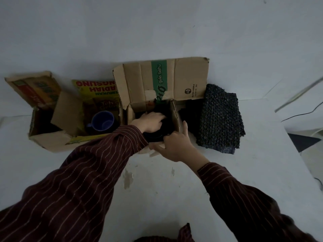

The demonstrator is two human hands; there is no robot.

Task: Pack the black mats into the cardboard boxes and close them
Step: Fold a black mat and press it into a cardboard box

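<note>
An open cardboard box point(162, 79) with a green stripe stands at the middle, its back flap raised against the wall. My left hand point(150, 122) is inside it, pressing down on a black mat point(166, 127) that fills the box. My right hand point(176, 145) grips the box's near right corner, thumb up along the side flap. A stack of knobbly black mats point(220, 117) lies on the white surface right of the box. A second cardboard box point(52, 142) stands open at the left, dark inside.
A yellow printed flap showing a blue mug picture point(102, 120) belongs to the left box. The white wall stands directly behind the boxes. A black cable point(297, 115) and a dark triangular shape point(302, 140) lie at the right edge.
</note>
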